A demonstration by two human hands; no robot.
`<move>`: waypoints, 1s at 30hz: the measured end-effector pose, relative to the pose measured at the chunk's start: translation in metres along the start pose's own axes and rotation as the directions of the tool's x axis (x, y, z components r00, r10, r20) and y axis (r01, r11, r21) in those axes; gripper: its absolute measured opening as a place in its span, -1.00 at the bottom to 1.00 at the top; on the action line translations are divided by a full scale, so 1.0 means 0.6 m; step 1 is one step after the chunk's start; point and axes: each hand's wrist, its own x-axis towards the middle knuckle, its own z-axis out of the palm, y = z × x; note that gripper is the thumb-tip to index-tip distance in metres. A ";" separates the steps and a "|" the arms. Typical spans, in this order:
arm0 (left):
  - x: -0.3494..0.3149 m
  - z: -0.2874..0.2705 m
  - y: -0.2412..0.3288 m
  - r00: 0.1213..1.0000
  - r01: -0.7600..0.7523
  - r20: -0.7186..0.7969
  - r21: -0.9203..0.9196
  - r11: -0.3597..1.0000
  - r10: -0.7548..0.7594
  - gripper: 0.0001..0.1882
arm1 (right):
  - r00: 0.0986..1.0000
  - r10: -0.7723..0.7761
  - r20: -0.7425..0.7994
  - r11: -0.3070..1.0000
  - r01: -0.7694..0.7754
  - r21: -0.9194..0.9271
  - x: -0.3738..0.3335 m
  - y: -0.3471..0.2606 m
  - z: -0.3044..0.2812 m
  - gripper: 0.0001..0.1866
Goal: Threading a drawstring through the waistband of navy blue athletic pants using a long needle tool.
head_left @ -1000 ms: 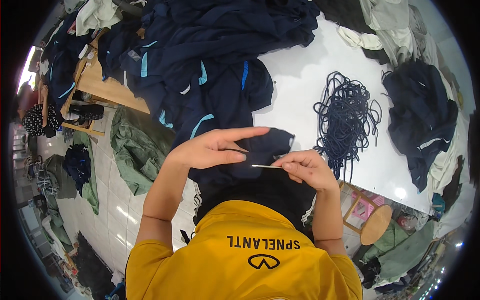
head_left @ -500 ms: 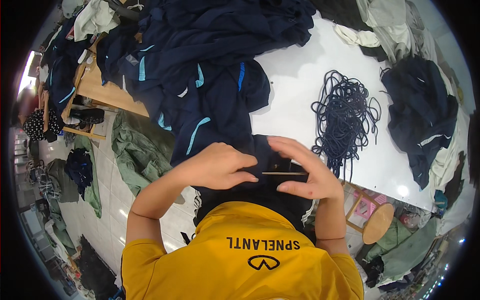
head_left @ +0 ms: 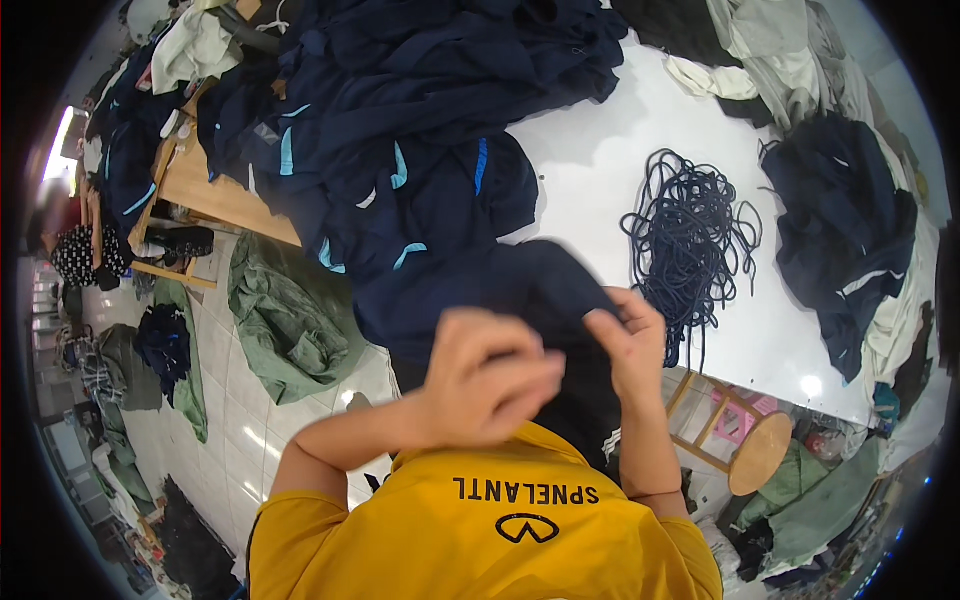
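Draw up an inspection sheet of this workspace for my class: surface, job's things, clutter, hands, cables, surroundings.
Surface: white tabletop, partly covered by fabric.
Job's things: navy cloth in front of the person; heaped navy garments beyond it.
Clutter: tangled navy cord on the tabletop; another dark garment to its right.
Hands: right hand pinches the navy cloth's edge; left hand is blurred, its hold unclear.
Cables: nothing seen that is clearly a cable.
Surroundings: round wooden stool at right; green fabric at left; another person at far left.
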 end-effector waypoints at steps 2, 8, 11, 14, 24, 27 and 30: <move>-0.034 0.015 0.014 0.992 0.122 -0.020 -0.148 0.981 -0.126 -0.49 | 0.988 -0.004 -0.153 0.963 0.045 0.265 0.004 -0.009 -0.002 -0.92; -0.039 0.086 -0.047 0.789 0.555 0.058 -0.496 0.668 -0.612 -0.23 | 0.935 -0.355 0.022 0.935 0.354 0.031 -0.009 -0.043 -0.001 -0.62; -0.014 0.035 -0.022 0.792 0.584 0.272 -0.596 0.551 -0.546 -0.47 | 0.862 -0.491 0.124 0.869 0.495 -0.003 0.012 -0.041 -0.017 -0.64; 0.017 -0.087 -0.043 0.799 0.558 0.056 -0.437 0.705 -0.598 -0.60 | 0.944 -0.331 -0.002 0.934 0.328 0.140 0.006 -0.044 -0.070 -0.71; 0.030 -0.084 -0.055 0.690 0.164 0.672 0.217 0.962 -0.270 -0.55 | 0.877 -0.246 0.413 0.850 0.400 -0.343 -0.011 -0.032 -0.011 -0.74; 0.010 -0.076 -0.068 0.723 0.221 0.606 0.252 0.942 -0.332 -0.69 | 0.871 -0.256 0.420 0.829 0.421 -0.368 -0.010 -0.033 -0.014 -0.75; 0.007 -0.072 -0.062 0.699 0.268 0.628 0.213 0.940 -0.342 -0.74 | 0.873 -0.156 0.461 0.870 0.342 -0.354 -0.016 -0.031 -0.005 -0.83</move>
